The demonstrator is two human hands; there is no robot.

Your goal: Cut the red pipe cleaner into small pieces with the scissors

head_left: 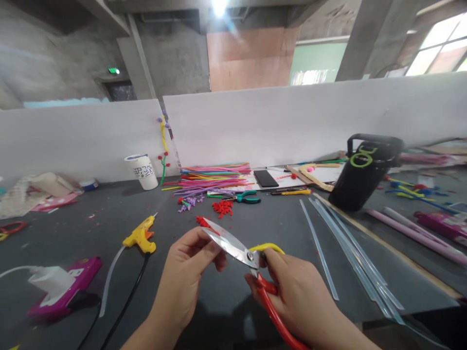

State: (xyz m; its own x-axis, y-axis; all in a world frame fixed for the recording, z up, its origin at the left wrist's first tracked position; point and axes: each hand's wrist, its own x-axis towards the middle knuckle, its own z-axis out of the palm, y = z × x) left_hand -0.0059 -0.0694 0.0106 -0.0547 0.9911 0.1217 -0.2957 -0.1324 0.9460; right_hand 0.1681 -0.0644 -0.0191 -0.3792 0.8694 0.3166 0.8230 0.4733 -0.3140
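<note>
So this dark grey table (277,223) is pretty loaded. Yellow glue gun (139,235) lying on the left near a magenta power strip (91,265), white patterned cup (143,171) standing at the back. Middle's got a heap of colorful stems (215,178), plus teal-handled pliers (249,197) just beside some red bits (222,208). Clear sticks (343,245) on the right, near a big black bottle (359,180).

Bright light (219,7) glared above bare concrete wall (173,61); green sign (113,71) glowed far left. Pinkish-brown panel (251,59) stood left of pale-green section (321,57); paned window (441,46) shone far right. White partitions (259,126) lined far edge of dark tabletop (279,226).
</note>
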